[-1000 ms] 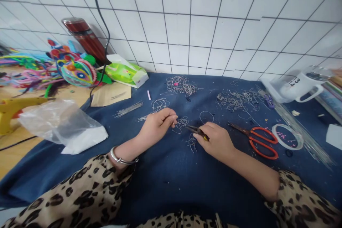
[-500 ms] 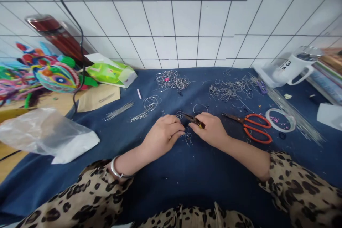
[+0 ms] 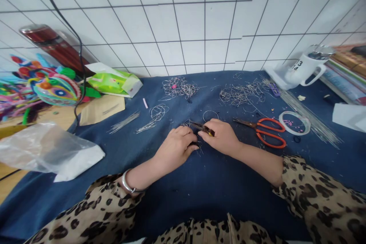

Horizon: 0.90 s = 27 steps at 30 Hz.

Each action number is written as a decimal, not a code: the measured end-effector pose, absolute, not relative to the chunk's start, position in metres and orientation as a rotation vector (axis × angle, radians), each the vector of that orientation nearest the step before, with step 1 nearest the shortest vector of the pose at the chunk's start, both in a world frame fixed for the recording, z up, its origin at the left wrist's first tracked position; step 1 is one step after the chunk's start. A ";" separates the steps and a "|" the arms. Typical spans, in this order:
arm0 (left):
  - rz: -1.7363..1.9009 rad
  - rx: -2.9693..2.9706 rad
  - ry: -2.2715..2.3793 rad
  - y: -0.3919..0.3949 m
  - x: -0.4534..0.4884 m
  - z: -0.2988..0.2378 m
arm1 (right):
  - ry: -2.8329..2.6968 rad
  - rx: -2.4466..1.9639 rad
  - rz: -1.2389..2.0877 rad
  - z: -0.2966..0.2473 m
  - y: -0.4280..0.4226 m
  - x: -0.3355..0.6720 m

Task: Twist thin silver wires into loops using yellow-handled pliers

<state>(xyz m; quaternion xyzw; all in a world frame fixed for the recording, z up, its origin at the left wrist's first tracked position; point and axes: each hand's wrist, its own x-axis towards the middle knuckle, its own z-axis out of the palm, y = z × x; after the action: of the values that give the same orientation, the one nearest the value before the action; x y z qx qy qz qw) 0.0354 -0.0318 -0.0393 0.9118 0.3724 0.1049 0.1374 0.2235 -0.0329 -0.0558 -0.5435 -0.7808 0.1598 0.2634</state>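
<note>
My right hand (image 3: 221, 135) is closed around a small pair of pliers (image 3: 204, 127), whose dark jaws point left toward my other hand. Pinched in the fingers of my left hand (image 3: 177, 145) is a piece of thin, looped silver wire (image 3: 186, 123); most of it is hidden by the fingers. Loose wire ends also show just below the fingertips. A single wire ring (image 3: 211, 115) lies behind the pliers. Left of my left hand lie a round wire coil (image 3: 157, 112) and a small bundle of short wires (image 3: 146, 126).
Orange-handled scissors (image 3: 270, 131) lie right, by a white ring-shaped dish (image 3: 294, 122) with pink beads. Tangled wire (image 3: 243, 93), long straight wires (image 3: 311, 118) and a white mug (image 3: 307, 66) stand beyond. At left are a plastic bag (image 3: 51, 148) and red thermos (image 3: 54, 45).
The view has shifted slightly, so most things sit a little further left. My left thumb and fingers have changed position at the wire; the pliers stay in my right hand.
</note>
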 end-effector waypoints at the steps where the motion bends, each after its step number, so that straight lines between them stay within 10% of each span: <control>1: 0.302 2.637 1.075 -0.032 0.036 -0.039 | -2.113 -1.468 0.432 -0.056 -0.033 0.224; 27: 0.394 2.595 1.056 -0.036 0.037 -0.042 | -2.143 -1.472 0.431 -0.056 -0.034 0.224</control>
<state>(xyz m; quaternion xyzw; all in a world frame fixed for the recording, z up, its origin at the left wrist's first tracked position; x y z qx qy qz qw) 0.0374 -0.0359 -0.0420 0.9060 0.3688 0.1377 0.1557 0.2236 -0.0338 -0.0563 -0.5409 -0.7872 0.1582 0.2504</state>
